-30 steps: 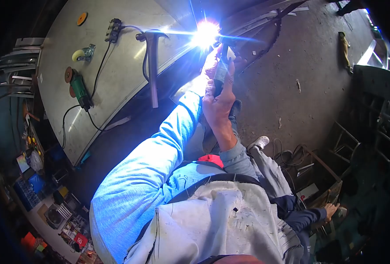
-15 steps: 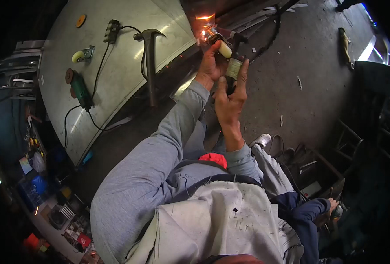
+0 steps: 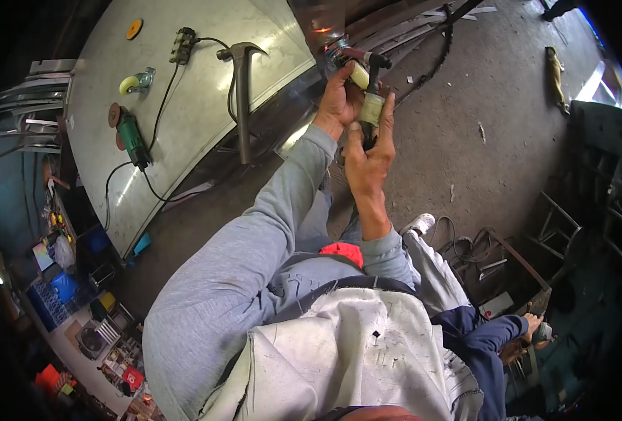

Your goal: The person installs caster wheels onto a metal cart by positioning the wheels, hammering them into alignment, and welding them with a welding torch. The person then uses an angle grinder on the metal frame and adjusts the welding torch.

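Observation:
My left hand [image 3: 337, 107] is closed around a caster with a cream-coloured wheel [image 3: 358, 75], its metal end against the edge of a dark metal piece [image 3: 321, 17]. A small orange glow shows on that metal. In my right hand [image 3: 370, 165] is a TIG welding torch [image 3: 372, 107] with a pale wrapped handle, a black head and a reddish nozzle pointing left at the caster's metal end. My right forefinger lies stretched along the handle. The nozzle tip is too small to make out.
A metal-topped table [image 3: 205, 91] at left bears a hammer [image 3: 242, 98], a green angle grinder [image 3: 131, 138], another caster [image 3: 136, 82], a socket block [image 3: 182, 46] and a yellow disc [image 3: 135, 29]. Cables cross it. A co-worker's hand [image 3: 532, 326] is at lower right. Metal strips [image 3: 402, 35] lie ahead.
The bright flare and orange light at the caster have faded to a small glow, and the whole scene looks brighter. Both hands keep nearly the same place and hold.

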Demonstrator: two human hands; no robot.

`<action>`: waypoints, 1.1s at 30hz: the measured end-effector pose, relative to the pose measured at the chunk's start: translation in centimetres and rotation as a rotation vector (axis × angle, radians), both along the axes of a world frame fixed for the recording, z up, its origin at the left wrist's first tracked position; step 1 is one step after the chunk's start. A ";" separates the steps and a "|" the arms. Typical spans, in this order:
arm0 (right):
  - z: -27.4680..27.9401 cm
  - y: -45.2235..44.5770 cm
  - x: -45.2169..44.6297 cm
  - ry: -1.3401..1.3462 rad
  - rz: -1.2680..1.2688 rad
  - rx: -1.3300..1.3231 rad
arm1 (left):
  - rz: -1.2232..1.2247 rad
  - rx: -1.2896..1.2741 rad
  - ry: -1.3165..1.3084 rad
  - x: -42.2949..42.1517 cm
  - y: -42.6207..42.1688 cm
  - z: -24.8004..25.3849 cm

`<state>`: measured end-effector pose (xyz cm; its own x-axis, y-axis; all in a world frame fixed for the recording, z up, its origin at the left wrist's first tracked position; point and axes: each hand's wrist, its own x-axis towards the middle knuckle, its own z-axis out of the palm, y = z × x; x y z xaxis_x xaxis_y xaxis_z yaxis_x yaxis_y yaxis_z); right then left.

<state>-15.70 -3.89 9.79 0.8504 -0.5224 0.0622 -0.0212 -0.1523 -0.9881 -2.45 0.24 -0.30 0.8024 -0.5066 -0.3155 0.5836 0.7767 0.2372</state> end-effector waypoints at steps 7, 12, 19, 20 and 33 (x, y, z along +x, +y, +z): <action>0.5 -2.2 -1.5 0.054 -0.063 0.141 | -0.033 0.203 0.011 -0.5 -0.1 0.2; 1.3 -7.2 -5.3 0.161 -0.091 0.211 | -0.165 0.967 -0.154 -5.4 4.5 8.3; -0.9 -16.6 -9.1 0.286 -0.207 0.232 | 0.293 0.227 -1.294 -18.1 3.6 37.0; -1.2 -17.8 -8.9 0.269 -0.196 0.230 | 0.348 0.224 -1.406 -18.3 3.6 39.6; 4.6 -24.7 -3.4 0.115 0.044 0.230 | 0.691 0.740 -1.591 -21.2 -2.3 43.1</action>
